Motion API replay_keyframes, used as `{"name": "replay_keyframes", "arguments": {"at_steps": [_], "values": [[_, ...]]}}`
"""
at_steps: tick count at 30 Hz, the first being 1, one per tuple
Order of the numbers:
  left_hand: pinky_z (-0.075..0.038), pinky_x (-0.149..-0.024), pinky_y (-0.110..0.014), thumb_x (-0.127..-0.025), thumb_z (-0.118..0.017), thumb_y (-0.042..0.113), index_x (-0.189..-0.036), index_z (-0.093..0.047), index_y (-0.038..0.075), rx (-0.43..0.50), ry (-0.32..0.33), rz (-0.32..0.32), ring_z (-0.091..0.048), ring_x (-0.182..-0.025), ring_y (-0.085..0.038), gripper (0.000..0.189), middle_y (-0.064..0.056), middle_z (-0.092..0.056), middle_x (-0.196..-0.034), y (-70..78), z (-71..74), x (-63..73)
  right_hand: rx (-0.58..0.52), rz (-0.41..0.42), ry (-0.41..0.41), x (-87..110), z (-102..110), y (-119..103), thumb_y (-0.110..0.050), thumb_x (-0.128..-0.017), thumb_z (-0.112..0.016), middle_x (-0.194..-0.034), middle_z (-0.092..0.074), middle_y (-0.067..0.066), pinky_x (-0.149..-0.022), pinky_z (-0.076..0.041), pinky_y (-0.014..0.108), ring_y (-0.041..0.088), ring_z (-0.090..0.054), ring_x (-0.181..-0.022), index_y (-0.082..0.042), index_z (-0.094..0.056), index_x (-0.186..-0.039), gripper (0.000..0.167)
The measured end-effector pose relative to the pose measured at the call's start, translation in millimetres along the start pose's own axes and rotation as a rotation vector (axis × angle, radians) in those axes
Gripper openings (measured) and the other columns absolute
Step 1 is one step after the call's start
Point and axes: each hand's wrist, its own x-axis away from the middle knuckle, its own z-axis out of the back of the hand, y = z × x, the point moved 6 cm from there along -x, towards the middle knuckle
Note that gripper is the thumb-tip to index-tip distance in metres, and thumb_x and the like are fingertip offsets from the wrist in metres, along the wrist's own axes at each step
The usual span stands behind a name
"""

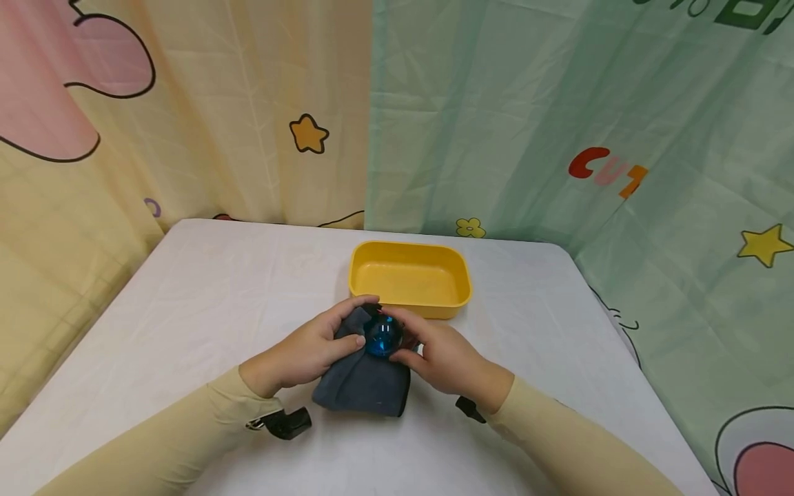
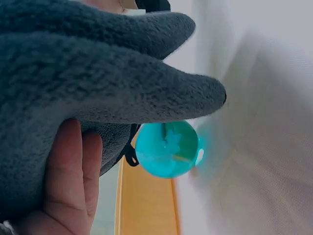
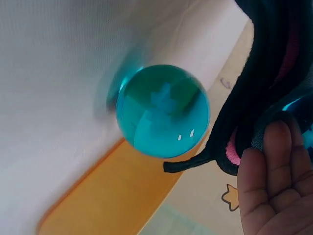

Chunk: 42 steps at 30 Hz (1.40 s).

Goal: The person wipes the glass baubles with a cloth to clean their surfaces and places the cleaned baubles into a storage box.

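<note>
Both hands work at the middle of the counter (image 1: 211, 296), just on the near side of the yellow tray (image 1: 440, 310). Left hand (image 1: 310, 350) grasps the gray cloth (image 1: 364, 391): thumb on top, fingers tucked into it from behind, tip of the thumb right at the blue ball (image 1: 383, 337). Right hand (image 1: 451, 355) grasps the blue ball, thumb on the near side, fingers round the far side. Ball is clear and glossy, sits between the two hands against the upper part of the cloth; the lower part of the cloth drapes toward the person. Cloth is fuzzy, with black edging, a loose black cord (image 3: 188, 164) and a bit of pink lining (image 3: 232, 149); can't tell its full shape. Wrist views also show a teal ball (image 3: 163, 122), see-through with a star shape inside, which looks to rest on the counter between cloth and tray; gap to the tray not readable. From the head view the right hand mostly blocks that spot. White cover on the counter, peach curtain (image 1: 260, 76) and green curtain (image 1: 471, 103) behind, tan sleeves on both arms.
</note>
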Motion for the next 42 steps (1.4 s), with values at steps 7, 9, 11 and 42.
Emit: {"name": "replay_keyframes", "arguments": {"at_steps": [7, 9, 11, 42], "values": [[-0.034, -0.124, -0.048, -0.109, -0.056, 0.011, -0.163, -0.034, 0.019, -0.009, 0.002, 0.011, -0.043, -0.150, -0.032, 0.060, -0.013, -0.041, -0.165, 0.1, -2.6, -1.3, -0.154, -0.091, 0.008, -4.2, 0.5, 7.1, -0.026, -0.098, -0.077, -0.096, -0.074, -0.002, -0.067, -0.055, 0.023, 0.006, -0.062, -0.075, -0.009, -0.058, -0.142, 0.051], [-0.036, -0.123, -0.046, -0.109, -0.056, 0.011, -0.163, -0.034, 0.019, -0.005, -0.003, 0.017, -0.044, -0.148, -0.032, 0.060, -0.013, -0.043, -0.164, -0.7, -3.2, -1.8, -0.191, -0.106, 0.009, -4.7, -0.5, 8.4, -0.026, -0.098, -0.077, -0.098, -0.074, -0.002, -0.070, -0.057, 0.023, 0.005, -0.063, -0.077, -0.007, -0.061, -0.137, 0.046], [-0.036, -0.123, -0.047, -0.108, -0.056, 0.011, -0.163, -0.034, 0.019, -0.010, -0.005, 0.020, -0.045, -0.148, -0.032, 0.059, -0.013, -0.044, -0.164, -1.6, -3.0, -2.0, -0.183, -0.105, 0.009, -4.0, -0.8, 8.0, -0.027, -0.098, -0.077, -0.101, -0.075, -0.001, -0.072, -0.058, 0.024, 0.006, -0.065, -0.081, -0.006, -0.058, -0.142, 0.053], [-0.028, -0.125, -0.059, -0.108, -0.058, 0.014, -0.164, -0.034, 0.019, -0.073, -0.009, -0.025, -0.039, -0.153, -0.032, 0.060, -0.010, -0.040, -0.167, 4.1, 2.1, 3.1, -0.145, -0.013, 0.035, -0.2, -2.3, 2.9, -0.022, -0.096, -0.080, -0.110, -0.076, 0.002, -0.078, -0.059, 0.027, 0.007, -0.067, -0.087, -0.013, -0.036, -0.162, 0.080]]}}
